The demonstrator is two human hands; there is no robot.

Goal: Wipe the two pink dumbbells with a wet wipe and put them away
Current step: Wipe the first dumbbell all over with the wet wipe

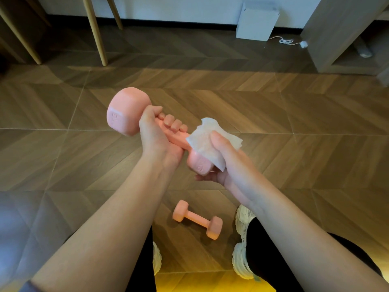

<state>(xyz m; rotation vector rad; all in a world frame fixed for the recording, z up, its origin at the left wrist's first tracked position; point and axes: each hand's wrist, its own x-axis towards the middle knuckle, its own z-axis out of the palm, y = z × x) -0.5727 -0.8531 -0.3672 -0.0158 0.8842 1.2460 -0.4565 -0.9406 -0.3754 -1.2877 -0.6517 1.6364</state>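
Closest in, two white sneakers (242, 239) stand on the wood-patterned floor (294, 165), and between them, below the fingers of both hands, a second pink dumbbell (196, 219) lies on its side, untouched. Above it the left hand (156, 135) grips the handle of the held pink dumbbell (124, 111), four fingers curled tight round the bar and the thumb laid over its top, just beside the far head. To the right of those fingers, the right hand (225, 163) clamps a white wet wipe (205, 142) on the near end of the handle, thumb pressing on top and fingers wrapped beneath the near head. Well beyond the fingertips, pale wooden furniture legs (95, 32), a white box (256, 22) with a trailing cable (288, 41) and a grey cabinet (336, 32) stand near the wall.
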